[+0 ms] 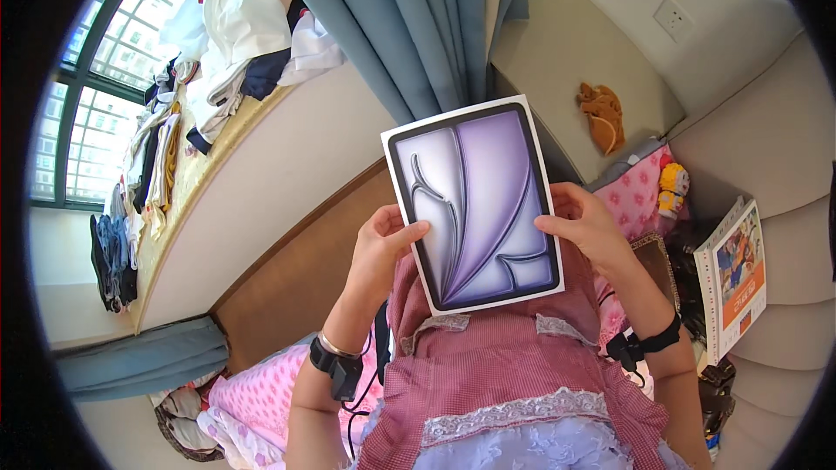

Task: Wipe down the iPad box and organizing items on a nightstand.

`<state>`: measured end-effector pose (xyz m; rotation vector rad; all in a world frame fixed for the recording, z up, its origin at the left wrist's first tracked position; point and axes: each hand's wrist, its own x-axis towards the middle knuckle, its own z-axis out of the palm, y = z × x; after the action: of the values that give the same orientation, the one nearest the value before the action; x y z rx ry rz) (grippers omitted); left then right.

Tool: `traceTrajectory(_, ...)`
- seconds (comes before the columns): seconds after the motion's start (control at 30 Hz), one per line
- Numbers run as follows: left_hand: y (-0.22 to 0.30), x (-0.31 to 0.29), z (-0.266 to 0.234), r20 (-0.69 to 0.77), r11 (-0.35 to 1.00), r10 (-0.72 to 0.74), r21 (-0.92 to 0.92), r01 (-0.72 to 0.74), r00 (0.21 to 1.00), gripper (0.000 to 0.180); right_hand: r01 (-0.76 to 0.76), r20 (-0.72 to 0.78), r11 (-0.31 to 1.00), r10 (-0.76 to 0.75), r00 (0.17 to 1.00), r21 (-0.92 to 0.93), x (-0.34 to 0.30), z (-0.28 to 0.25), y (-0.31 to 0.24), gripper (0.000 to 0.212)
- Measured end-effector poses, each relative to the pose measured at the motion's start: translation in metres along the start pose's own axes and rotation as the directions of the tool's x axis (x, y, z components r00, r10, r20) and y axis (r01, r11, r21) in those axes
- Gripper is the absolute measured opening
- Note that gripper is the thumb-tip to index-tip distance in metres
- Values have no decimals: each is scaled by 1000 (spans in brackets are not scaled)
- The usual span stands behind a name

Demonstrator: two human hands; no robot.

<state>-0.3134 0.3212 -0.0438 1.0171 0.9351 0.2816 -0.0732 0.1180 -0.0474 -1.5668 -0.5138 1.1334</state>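
Observation:
A flat white tablet box (475, 209) is held up before my body, tilted slightly, its front with a purple and blue swirl picture facing me. My left hand (383, 239) grips its left edge, the thumb lying on the front and the fingers bent behind. On the opposite edge my right hand (590, 224) holds it the same way. Most of the fingertips are hidden behind the box. The box looks closed. Below it is a red checked apron (514, 383) with lace trim, worn on my body.
Clothes (248, 9) are piled along a window sill (209, 165) at the left. A blue curtain (401, 26) hangs behind the box. At the right are a beige padded seat (557, 43), a brown toy (601, 117) and an upright book (736, 278). Pink bedding (261, 396) lies low left.

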Motion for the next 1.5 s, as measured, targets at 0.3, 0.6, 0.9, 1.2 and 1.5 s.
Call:
traceTrajectory(0.3, 3, -18, 1, -34, 993, -54, 103, 57, 998, 43, -17, -17, 1000, 17, 1000, -10, -16, 10, 6, 53)
traceTrajectory(0.6, 14, -43, 1, -23, 1000, -2, 31, 3, 1000, 35, 169, -81, 967, -187, 979, -188, -32, 20, -3, 52)
traceTrajectory(0.9, 8, -39, -6, 21, 999, -45, 11, 45, 999, 35, 70, -66, 989, -80, 995, -133, -35, 21, -11, 54)
traceTrajectory(1.2, 14, -18, -18, 124, 997, -61, -43, 67, 990, 38, 4, 24, 999, -5, 1000, 44, -24, 15, -11, 53)
traceTrajectory(1.5, -7, -25, -37, 168, 1000, -10, 24, 6, 986, 57, 149, 25, 989, -149, 988, 21, -14, 19, 16, 62)
